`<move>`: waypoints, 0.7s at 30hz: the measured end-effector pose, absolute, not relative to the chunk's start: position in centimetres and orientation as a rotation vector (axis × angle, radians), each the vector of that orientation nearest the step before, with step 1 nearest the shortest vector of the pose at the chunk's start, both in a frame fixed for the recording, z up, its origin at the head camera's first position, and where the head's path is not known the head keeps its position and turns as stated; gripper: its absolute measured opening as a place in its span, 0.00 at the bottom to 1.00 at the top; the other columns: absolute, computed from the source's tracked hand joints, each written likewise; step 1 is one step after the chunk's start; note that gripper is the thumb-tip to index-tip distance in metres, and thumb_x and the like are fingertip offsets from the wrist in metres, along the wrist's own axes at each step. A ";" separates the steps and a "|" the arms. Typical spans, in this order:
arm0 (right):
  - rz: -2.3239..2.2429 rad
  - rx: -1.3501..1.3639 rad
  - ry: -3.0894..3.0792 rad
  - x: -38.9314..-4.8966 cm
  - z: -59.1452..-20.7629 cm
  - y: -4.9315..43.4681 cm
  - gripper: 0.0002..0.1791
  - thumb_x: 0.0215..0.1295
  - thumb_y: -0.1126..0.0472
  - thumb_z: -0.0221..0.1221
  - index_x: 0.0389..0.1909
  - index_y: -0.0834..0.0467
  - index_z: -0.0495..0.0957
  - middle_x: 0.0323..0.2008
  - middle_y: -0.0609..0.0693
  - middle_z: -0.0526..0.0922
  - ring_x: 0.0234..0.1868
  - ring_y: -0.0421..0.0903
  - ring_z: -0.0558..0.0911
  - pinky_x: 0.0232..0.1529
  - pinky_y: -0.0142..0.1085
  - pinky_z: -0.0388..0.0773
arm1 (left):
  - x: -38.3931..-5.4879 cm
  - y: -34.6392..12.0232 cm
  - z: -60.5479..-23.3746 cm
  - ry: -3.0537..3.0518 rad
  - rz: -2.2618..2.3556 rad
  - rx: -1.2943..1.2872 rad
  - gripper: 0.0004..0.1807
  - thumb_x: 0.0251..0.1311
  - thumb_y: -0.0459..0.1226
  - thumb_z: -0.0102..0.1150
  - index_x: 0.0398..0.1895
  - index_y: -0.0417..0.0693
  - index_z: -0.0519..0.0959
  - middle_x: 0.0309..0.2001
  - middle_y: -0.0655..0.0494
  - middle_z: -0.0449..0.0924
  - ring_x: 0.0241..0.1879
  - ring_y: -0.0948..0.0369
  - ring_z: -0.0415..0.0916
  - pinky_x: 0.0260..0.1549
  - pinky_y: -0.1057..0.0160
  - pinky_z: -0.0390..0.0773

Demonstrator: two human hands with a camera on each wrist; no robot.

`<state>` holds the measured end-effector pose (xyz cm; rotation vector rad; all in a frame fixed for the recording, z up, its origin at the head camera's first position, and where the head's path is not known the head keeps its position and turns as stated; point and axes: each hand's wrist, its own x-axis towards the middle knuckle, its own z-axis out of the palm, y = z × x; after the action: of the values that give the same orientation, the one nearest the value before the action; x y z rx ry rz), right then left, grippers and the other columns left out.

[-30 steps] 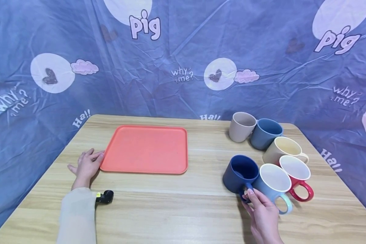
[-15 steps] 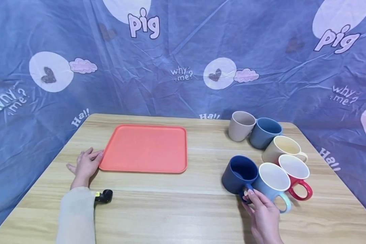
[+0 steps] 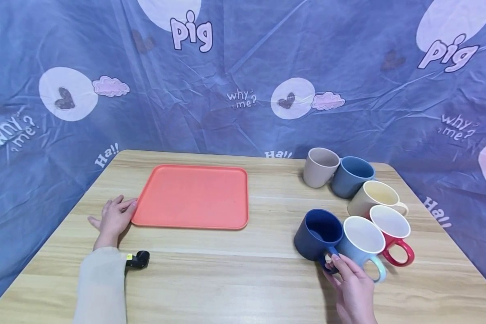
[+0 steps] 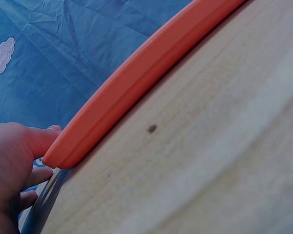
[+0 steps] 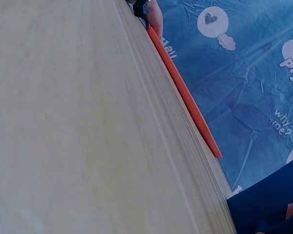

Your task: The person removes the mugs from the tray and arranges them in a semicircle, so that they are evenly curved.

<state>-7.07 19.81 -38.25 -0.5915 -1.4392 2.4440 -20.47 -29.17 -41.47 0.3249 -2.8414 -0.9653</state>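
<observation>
My right hand (image 3: pixel 355 288) holds the handle of a navy mug (image 3: pixel 312 238) between thumb and fingers. The mug is upright beside a light blue mug (image 3: pixel 358 247); in the right wrist view, part of the navy mug (image 5: pixel 268 200) shows at the lower right corner. On the left, my left hand (image 3: pixel 115 220) rests on the table, fingertips touching the left edge of a flat coral-red tray (image 3: pixel 194 198). From the left wrist view, the left hand's fingers (image 4: pixel 41 141) meet the tray's near corner, and the tray's rim (image 4: pixel 122 87) lies on the wood.
More mugs stand on the right: a red one with white inside (image 3: pixel 393 225), a cream one (image 3: pixel 374 200), a grey-blue one (image 3: pixel 350 177) and a pale grey one (image 3: pixel 320 168). Printed blue cloth (image 3: pixel 235 121) hangs behind the wooden table (image 3: pixel 227 279). A black device (image 3: pixel 138 259) sits at the left wrist.
The navy mug has shifted slightly toward me, and my right hand with it. The left hand and the tray have stayed in place.
</observation>
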 end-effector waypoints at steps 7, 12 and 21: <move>2.471 -0.512 -1.441 -6.9 -38.4 20.2 0.10 0.57 0.71 0.53 0.23 0.58 0.81 0.22 0.50 0.80 0.24 0.41 0.78 0.31 0.35 0.77 | -20.5 -29.2 -41.6 -2.827 -0.975 0.314 0.28 0.61 0.52 0.36 0.50 0.39 0.71 0.61 0.37 0.51 0.61 0.41 0.34 0.42 0.36 0.14; 2.495 -0.474 -1.428 -6.7 -38.7 20.5 0.11 0.57 0.72 0.52 0.23 0.59 0.80 0.24 0.49 0.79 0.25 0.42 0.78 0.32 0.35 0.77 | -20.6 -29.2 -41.7 -2.830 -0.975 0.315 0.28 0.61 0.52 0.36 0.51 0.40 0.70 0.61 0.37 0.50 0.62 0.42 0.34 0.42 0.36 0.13; 2.480 -0.442 -1.448 -6.6 -39.0 20.9 0.11 0.57 0.72 0.51 0.24 0.59 0.81 0.25 0.49 0.80 0.26 0.42 0.78 0.31 0.37 0.77 | -20.6 -29.3 -41.7 -2.843 -0.972 0.312 0.28 0.61 0.53 0.36 0.51 0.40 0.70 0.61 0.37 0.50 0.62 0.42 0.33 0.42 0.36 0.13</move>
<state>-6.64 20.93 -38.96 -0.4425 -1.4475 2.4803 -20.60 -29.30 -41.66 0.3122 -2.8434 -0.9721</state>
